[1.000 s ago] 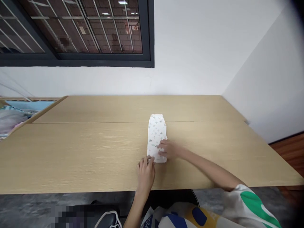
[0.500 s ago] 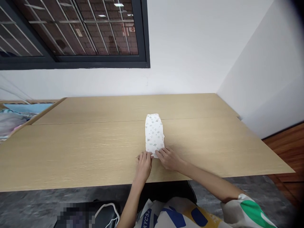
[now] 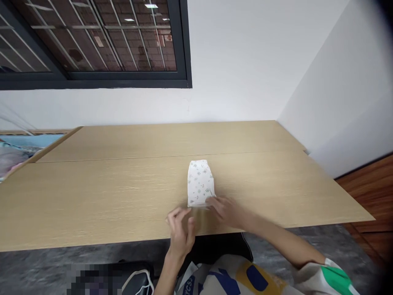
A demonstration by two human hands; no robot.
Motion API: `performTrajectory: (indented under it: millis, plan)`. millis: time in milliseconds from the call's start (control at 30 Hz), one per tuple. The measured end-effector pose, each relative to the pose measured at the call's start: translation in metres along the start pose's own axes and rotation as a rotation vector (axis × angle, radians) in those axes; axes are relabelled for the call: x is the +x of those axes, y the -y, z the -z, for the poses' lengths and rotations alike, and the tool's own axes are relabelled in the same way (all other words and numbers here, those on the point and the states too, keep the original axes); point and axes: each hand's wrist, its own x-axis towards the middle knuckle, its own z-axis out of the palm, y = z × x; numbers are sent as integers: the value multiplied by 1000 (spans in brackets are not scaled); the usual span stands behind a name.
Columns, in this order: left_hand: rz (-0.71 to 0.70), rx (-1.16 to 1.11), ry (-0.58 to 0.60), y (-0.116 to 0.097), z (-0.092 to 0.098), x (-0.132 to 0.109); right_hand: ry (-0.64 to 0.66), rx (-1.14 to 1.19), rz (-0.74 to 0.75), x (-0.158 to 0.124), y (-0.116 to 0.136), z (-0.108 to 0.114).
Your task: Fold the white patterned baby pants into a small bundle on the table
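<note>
While the left hand (image 3: 180,235) is released, I cannot tell whether the blurred right hand (image 3: 227,211) grips the near-right corner of the flat, white, printed cloth (image 3: 200,182) on the pale wood table (image 3: 107,196). Apparent step: edge handling; next apparently requires steadying.

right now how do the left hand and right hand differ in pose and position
The left hand is by the near left corner of the patterned white cloth; the right hand is at its near right corner. The left hand points mostly forward; the right hand points left. The left hand's thumb stands apart from its fingers; the right hand is too blurred to tell. Both are bare.
</note>
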Motion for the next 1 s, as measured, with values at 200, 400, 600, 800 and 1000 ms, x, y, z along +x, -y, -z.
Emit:
performTrajectory:
  millis: [200,400,600,800,1000]
  plan:
    - [84,66,106,-3,-39,-2,-208,178,-88,75,-62,17]
    - [169,339,417,1,-89,-6,-158,178,-182,145,-128,-17]
    - [177,420,504,4,-103,-9,-83,-25,-270,159,-150,-43]
    - [140,452,489,2,-101,-7,-63,0,238,133,-94,-57]
    - [120,484,504,2,-100,-8,115,63,408,109,-72,-79]
